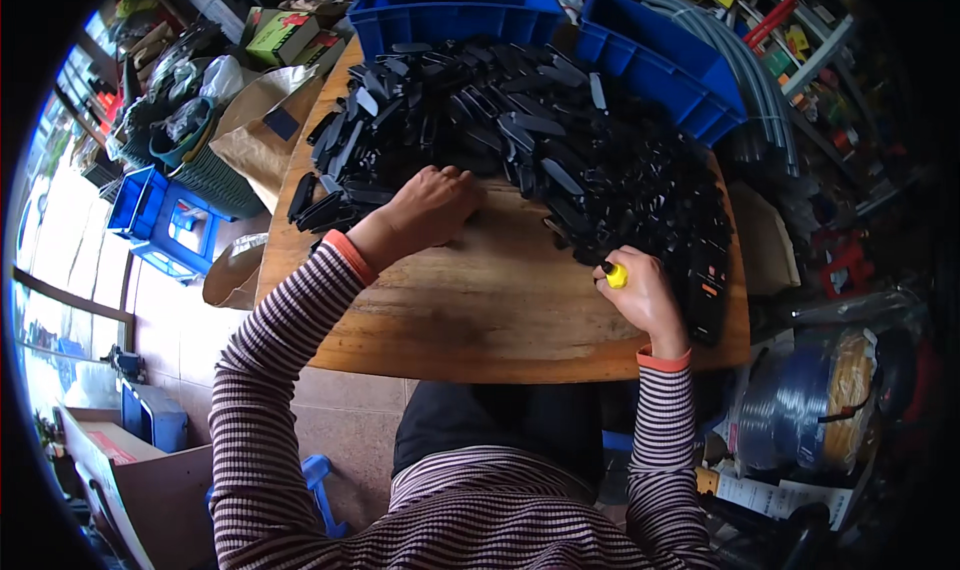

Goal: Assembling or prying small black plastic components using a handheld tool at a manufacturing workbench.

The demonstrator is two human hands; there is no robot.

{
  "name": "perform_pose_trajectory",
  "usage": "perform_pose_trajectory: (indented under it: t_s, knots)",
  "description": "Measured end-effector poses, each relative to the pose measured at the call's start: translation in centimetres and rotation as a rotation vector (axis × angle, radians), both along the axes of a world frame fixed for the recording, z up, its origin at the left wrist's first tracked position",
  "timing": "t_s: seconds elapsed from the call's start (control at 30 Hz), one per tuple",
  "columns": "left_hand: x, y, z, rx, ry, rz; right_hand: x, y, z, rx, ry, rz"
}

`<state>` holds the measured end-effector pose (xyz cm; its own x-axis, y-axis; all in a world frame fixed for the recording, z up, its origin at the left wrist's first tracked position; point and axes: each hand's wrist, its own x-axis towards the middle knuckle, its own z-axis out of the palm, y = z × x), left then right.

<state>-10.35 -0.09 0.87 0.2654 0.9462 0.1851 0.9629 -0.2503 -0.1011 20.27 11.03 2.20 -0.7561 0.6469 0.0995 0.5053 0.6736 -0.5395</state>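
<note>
Cluttered workshop shelves and bins ring a wooden tabletop (480,310) seen from above. Nearest, the right hand (645,295) has its fingers wrapped shut around a yellow-handled tool (614,274), at the right edge of the bare wood. Further in, the left hand (430,205) rests with fingers curled under, touching the near edge of a heap of black plastic parts (530,140); whether they pinch a part I cannot tell. Beyond stand two blue bins (455,15). Parts crowd the table's left rim, so a careless sweep could likely knock some off.
</note>
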Motion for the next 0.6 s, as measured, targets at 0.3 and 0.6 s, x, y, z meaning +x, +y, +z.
perform_pose_trajectory:
  t_s: [0.3,0.6]
  knots:
    - [10.8,-2.4,-0.5,0.096,-0.216,0.054,0.4,0.8,-0.9,0.017,0.14,-0.066]
    - [7.5,-5.7,0.0,0.067,-0.473,0.012,-1.4,-0.8,-0.4,0.095,0.07,-0.013]
